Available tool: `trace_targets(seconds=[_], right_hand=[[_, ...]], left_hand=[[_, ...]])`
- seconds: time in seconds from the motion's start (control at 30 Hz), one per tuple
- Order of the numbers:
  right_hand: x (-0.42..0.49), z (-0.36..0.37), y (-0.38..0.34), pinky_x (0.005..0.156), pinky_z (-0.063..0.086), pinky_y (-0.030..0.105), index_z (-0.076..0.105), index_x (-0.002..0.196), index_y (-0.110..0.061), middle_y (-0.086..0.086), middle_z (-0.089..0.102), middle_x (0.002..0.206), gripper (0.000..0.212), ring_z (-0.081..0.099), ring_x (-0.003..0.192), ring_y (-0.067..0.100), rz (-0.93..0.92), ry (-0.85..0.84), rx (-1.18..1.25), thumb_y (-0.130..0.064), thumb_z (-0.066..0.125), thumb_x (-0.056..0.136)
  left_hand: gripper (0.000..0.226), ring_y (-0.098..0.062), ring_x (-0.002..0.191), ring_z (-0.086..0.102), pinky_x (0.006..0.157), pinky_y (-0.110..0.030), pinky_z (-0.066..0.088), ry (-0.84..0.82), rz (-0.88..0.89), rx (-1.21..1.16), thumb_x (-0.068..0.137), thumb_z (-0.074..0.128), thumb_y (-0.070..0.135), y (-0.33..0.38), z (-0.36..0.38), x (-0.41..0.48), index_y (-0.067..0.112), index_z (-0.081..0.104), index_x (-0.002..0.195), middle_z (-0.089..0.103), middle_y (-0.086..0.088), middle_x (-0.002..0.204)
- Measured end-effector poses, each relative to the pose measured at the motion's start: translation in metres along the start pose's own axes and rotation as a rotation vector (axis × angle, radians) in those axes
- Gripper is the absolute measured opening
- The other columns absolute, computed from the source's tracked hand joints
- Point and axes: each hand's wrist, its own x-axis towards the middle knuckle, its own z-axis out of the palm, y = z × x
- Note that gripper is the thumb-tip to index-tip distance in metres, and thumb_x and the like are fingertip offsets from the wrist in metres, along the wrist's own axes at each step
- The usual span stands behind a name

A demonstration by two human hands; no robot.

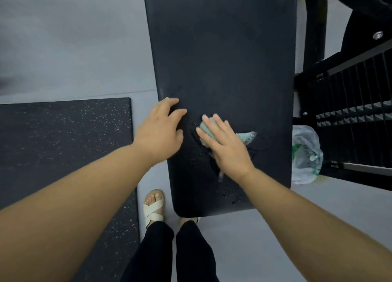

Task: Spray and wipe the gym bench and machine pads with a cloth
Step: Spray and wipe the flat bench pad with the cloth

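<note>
Wiping the bench point(222, 48) at lower centre, pressing the cloth point(248, 138) under the right hand's point(224, 148) straight fingers, left hand point(161, 131) resting loosely bent at its left edge; next, probably sweeping down over the droplets point(231, 194).

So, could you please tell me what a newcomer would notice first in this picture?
The right hand lies flat on a pale green cloth, pressing it onto the near end of the long black bench pad in the centre. The left hand rests on the pad's left edge, and wet droplets shine near the pad's closest end.
</note>
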Motion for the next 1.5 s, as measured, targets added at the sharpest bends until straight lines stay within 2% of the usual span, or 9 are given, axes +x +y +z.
trace_targets(seconds=[0.13,0.33,0.57,0.73,0.9,1.17,1.27,1.37,1.5], right_hand=[[-0.023,-0.02,0.022,0.109,0.02,0.054,0.042,0.135,-0.014,0.019,0.038,0.144,0.057,0.026,0.135,0.04,0.135,-0.017,0.004,0.004,0.033,0.082],[0.1,0.001,-0.026,0.114,0.011,0.046,0.047,0.136,-0.008,0.018,0.03,0.15,0.046,0.019,0.14,0.042,0.631,0.322,0.04,0.004,0.043,0.092],[0.018,0.033,-0.061,0.111,0.017,0.05,0.039,0.137,-0.012,0.02,0.037,0.145,0.059,0.028,0.136,0.04,-0.026,-0.003,-0.027,0.005,0.042,0.08],[0.004,0.02,-0.051,0.108,0.019,0.053,0.04,0.135,-0.011,0.022,0.037,0.145,0.056,0.029,0.134,0.042,0.13,-0.02,0.011,0.008,0.041,0.083],[0.118,0.021,-0.073,0.11,0.014,0.054,0.051,0.133,-0.005,0.023,0.035,0.146,0.046,0.026,0.135,0.048,0.394,0.186,0.077,0.0,0.044,0.087],[0.007,0.028,-0.052,0.107,0.017,0.054,0.048,0.132,-0.012,0.017,0.043,0.142,0.052,0.032,0.133,0.042,-0.164,-0.106,-0.109,0.001,0.049,0.083],[-0.052,0.006,-0.022,0.108,0.017,0.055,0.04,0.136,-0.017,0.017,0.037,0.146,0.068,0.026,0.135,0.043,0.122,-0.042,-0.1,0.012,0.058,0.078],[-0.033,-0.009,-0.001,0.112,0.013,0.059,0.041,0.14,-0.012,0.021,0.029,0.15,0.05,0.017,0.137,0.048,0.521,0.093,-0.077,-0.001,0.042,0.091],[0.042,0.001,-0.023,0.115,0.002,0.048,0.037,0.143,-0.011,0.014,0.019,0.155,0.045,0.008,0.144,0.037,0.868,0.328,0.015,-0.012,0.04,0.098]], left_hand=[[0.057,-0.02,0.132,0.035,0.098,-0.033,0.037,-0.058,-0.191,-0.195,0.095,0.047,0.023,-0.017,0.011,-0.035,0.022,0.024,0.147,0.015,0.005,0.154],[0.055,-0.01,0.093,0.057,0.091,-0.032,0.047,-0.149,-0.532,-1.087,0.095,0.041,0.004,-0.024,0.015,-0.042,0.027,0.029,0.144,0.041,0.012,0.142],[0.051,-0.018,0.108,0.056,0.1,-0.037,0.044,-0.258,-0.628,-1.183,0.096,0.036,0.005,-0.032,0.006,-0.045,0.02,0.03,0.144,0.051,0.006,0.131],[0.051,-0.012,0.106,0.051,0.081,-0.021,0.045,-0.3,-0.583,-1.173,0.096,0.035,0.003,-0.024,0.006,-0.049,0.018,0.029,0.145,0.045,0.01,0.129],[0.051,-0.016,0.121,0.049,0.097,-0.03,0.044,-0.261,-0.568,-1.112,0.093,0.036,0.002,-0.029,0.018,-0.052,0.016,0.034,0.142,0.041,0.005,0.142],[0.034,-0.019,0.112,0.052,0.101,-0.039,0.044,-0.164,-0.58,-0.976,0.094,0.04,0.01,-0.019,0.032,-0.059,0.015,0.045,0.127,0.05,-0.004,0.131],[0.04,-0.026,0.108,0.054,0.094,-0.035,0.046,-0.175,-0.511,-0.857,0.094,0.041,0.011,-0.007,0.033,-0.061,0.019,0.041,0.134,0.045,-0.008,0.134],[0.046,-0.017,0.099,0.048,0.081,-0.018,0.035,-0.104,-0.409,-0.695,0.095,0.042,0.011,0.005,0.037,-0.064,0.021,0.035,0.139,0.029,0.0,0.141],[0.049,-0.022,0.116,0.047,0.096,-0.027,0.039,0.065,-0.353,-0.613,0.092,0.045,0.01,0.018,0.043,-0.061,0.02,0.036,0.14,0.023,0.004,0.147]])
